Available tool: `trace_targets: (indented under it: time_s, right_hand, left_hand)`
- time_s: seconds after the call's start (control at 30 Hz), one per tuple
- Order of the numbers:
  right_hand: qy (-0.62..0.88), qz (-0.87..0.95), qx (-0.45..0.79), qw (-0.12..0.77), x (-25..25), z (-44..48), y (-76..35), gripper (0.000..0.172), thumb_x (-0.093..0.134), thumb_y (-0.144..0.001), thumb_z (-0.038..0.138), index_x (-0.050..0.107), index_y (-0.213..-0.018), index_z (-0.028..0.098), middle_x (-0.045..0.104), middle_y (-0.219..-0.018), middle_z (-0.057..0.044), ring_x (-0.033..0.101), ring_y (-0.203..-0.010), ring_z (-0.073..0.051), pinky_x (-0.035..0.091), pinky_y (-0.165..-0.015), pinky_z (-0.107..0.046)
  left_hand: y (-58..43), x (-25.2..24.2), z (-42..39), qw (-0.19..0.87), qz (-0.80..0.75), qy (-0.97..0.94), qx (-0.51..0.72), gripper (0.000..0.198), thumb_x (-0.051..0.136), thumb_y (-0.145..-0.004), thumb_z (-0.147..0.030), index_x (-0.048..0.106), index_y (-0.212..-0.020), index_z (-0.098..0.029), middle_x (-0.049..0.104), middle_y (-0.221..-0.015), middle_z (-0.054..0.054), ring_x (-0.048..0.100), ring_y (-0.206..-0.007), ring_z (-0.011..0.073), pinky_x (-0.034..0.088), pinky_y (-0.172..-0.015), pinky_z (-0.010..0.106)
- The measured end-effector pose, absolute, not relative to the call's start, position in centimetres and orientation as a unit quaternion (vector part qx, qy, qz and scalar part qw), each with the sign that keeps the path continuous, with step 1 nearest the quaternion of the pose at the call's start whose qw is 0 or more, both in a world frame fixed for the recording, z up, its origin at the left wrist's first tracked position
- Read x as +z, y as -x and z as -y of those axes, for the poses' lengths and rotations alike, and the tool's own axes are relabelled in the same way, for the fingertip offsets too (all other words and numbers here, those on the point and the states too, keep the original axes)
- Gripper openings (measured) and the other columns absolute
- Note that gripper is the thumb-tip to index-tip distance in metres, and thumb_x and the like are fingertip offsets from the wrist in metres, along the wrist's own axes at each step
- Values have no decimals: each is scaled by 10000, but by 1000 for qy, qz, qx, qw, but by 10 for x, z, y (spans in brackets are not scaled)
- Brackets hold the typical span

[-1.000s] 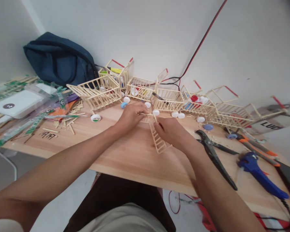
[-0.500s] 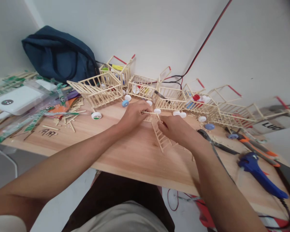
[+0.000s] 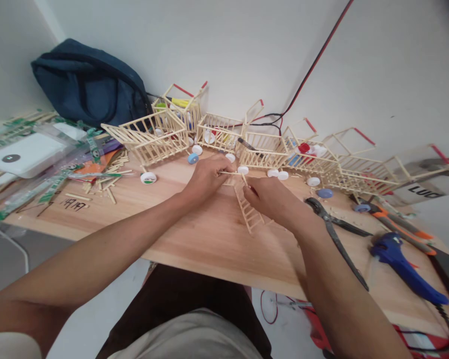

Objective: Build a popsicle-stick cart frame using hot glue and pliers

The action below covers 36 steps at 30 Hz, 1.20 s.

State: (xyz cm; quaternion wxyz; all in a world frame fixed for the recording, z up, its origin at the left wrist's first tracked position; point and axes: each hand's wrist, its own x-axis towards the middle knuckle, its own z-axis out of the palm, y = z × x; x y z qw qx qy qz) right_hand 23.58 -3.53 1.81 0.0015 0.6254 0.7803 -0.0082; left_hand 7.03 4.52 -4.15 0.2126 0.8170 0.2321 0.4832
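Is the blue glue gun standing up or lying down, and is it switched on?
Lying down: the blue glue gun has its handle stretched along the tabletop. On or off, I cannot tell; no indicator is visible.

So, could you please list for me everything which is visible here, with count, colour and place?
Wooden table: 1, light brown, centre
Stick carts: at least 6, pale, some red grips, table back
Round caps: several, white or blue, around carts
Stick panel: 1, pale, centre
Thin stick: 1, pale, centre
Loose sticks: many, pale, left
Bag: 1, navy, back left
Flat box: 1, white, left
Black pliers: 1, right
Pliers: 1, orange-grey, right
Glue gun: 1, blue, right
Cable: red-black, wall
Lettered package: 1, grey, far right
Left hand: 1, bare, pinching the thin stick
Right hand: 1, bare, beside the stick panel
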Motion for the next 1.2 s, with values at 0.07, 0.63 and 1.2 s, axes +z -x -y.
trace_targets:
  time_s: [0.07, 0.63, 1.2]
  right_hand:
    - [-626, -780, -10, -1, 17, 35, -236, 323, 369, -887, 224, 662, -818, 107, 655, -692, -110, 459, -557, -144, 246, -549, -284]
    - [-632, -775, -11, -6, 19, 37, -234, 294, 384, -872, 201, 655, -809, 107, 658, -691, -103, 444, -550, -138, 235, -550, -279]
    - [-637, -770, -28, -21, 19, 39, -233, 292, 376, -879, 200, 645, -798, 121, 664, -706, -106, 480, -569, -143, 257, -554, -276]
  left_hand:
    - [-70, -41, -45, 217, -238, -818, 477, 115, 637, -757, -43, 683, -754, -148, 704, -817, 42, 630, -801, 153, 456, -738, 265]
    - [-69, -35, -48, 259, -276, -819, 431, 117, 640, -739, -71, 715, -754, -160, 734, -782, 17, 653, -734, 137, 439, -654, 228]
    - [-69, -35, -47, 269, -275, -815, 433, 148, 621, -737, -47, 719, -746, -157, 743, -781, 16, 669, -732, 150, 457, -652, 235]
